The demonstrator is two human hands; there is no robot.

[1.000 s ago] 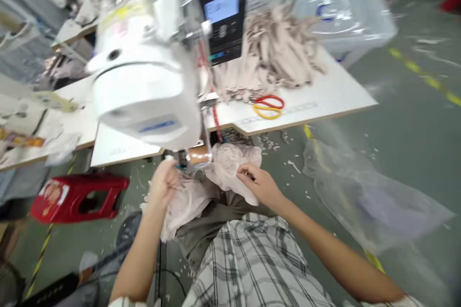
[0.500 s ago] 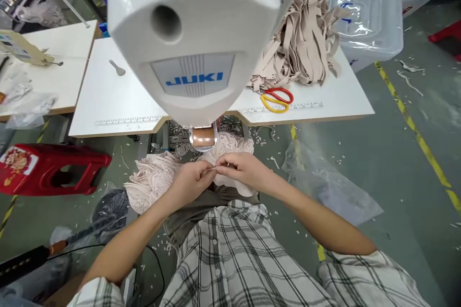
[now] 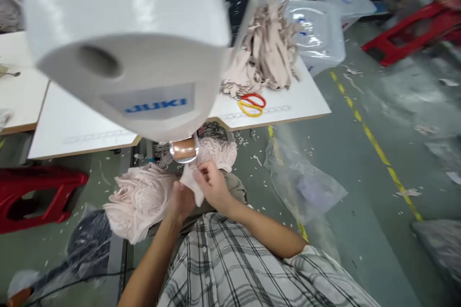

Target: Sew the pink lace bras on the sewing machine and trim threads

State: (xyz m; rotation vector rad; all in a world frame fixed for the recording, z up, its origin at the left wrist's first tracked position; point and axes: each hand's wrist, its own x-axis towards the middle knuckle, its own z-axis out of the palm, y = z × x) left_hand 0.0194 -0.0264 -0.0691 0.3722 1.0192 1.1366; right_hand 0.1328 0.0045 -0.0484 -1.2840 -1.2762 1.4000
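Between my hands, just below the copper-coloured front part point(image 3: 184, 149) of a white JUKI sewing machine point(image 3: 144, 81), is a pale pink piece of fabric point(image 3: 192, 183). My right hand point(image 3: 214, 184) pinches its right side. At its left edge my left hand point(image 3: 181, 200) is closed, its fingers partly smeared by motion. A heap of pale pink lace pieces point(image 3: 140, 196) lies to the left of my left hand. More lace fabric point(image 3: 218, 152) sits behind my right hand, close to the machine.
On the white table point(image 3: 82, 124) are scissors point(image 3: 252, 104) with red and yellow handles and a pile of beige fabric strips point(image 3: 270, 53). Clear plastic boxes point(image 3: 315, 33) stand beyond. Red stools point(image 3: 32, 196) are on both sides. A plastic bag point(image 3: 302, 182) lies on the floor.
My view has swung to the right. The pink fabric, earlier mostly hidden between my pinching fingers, now hangs spread between my hands, and my hands' poses have turned.
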